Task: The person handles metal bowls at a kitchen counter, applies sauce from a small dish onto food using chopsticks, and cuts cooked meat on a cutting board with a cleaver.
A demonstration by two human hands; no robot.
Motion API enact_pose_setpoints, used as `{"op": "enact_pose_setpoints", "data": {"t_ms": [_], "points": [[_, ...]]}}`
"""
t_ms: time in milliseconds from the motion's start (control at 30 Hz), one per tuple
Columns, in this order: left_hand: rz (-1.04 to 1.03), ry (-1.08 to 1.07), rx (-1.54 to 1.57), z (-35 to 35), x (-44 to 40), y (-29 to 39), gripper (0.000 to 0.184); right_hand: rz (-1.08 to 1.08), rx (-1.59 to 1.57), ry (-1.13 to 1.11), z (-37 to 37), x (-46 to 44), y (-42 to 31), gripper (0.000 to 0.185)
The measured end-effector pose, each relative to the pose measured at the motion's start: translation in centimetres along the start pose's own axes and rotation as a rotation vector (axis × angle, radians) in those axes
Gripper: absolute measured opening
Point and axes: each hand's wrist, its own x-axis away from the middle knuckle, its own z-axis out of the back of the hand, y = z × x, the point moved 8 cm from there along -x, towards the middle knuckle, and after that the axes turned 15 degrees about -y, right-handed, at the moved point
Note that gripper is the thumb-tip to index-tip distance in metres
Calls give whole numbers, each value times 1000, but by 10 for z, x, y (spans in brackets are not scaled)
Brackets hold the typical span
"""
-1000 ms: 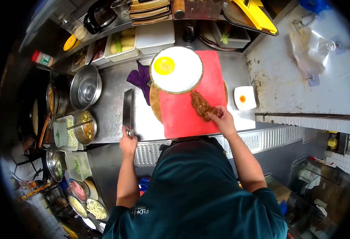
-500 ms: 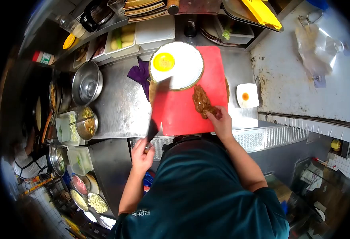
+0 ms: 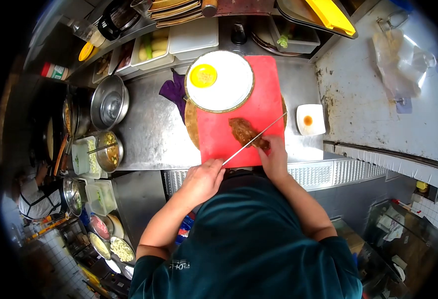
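On the red cutting board (image 3: 214, 140) lies a brown, glossy piece of cooked meat (image 3: 241, 131). My left hand (image 3: 204, 180) is closed around the handle of a cleaver (image 3: 239, 150), whose blade shows edge-on as a thin bright line slanting across the meat. Whether the edge has entered the meat I cannot tell. With curled fingers, my right hand (image 3: 275, 159) grips the near end of the meat, close beside the blade; its fingertips are partly hidden. A white round plate (image 3: 234, 84) holding a small yellow dish (image 3: 203, 75) rests on the board's far part.
A small white square dish (image 3: 310, 119) with brown sauce stands right of the board. Left of it lies a purple cloth (image 3: 173, 92). Metal bowls (image 3: 109, 103) and food tubs line the left side. A person (image 3: 39, 199) is at the far left.
My left hand has moved right and brought the cleaver from the board's left side over the meat, its blade turned edge-on. My right hand stays at the meat, which has shifted slightly.
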Motion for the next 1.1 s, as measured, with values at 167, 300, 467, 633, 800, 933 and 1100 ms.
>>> {"op": "enact_pose_setpoints", "data": {"t_ms": [167,300,467,633,800,933,1100], "points": [[100,-91,-3,12,1,20,15,30,24,-4,-1,-2,-4,36],[124,-131,-112,1,-10,32,11,62,54,5,0,-5,-8,35],[104,-147,-220,-3,-29,51,9,61,61,-1,3,-10,-10,33],[142,-147,-233,-16,-49,53,9,87,94,-29,1,-13,-9,33],[142,-96,-197,-27,-69,50,10,96,62,-15,3,-14,-10,35],[195,-121,-129,-18,-56,44,9,67,-9,-19,5,-17,-7,35],[217,-103,-114,-26,-48,39,7,77,-86,-58,10,-19,-5,33]]}}
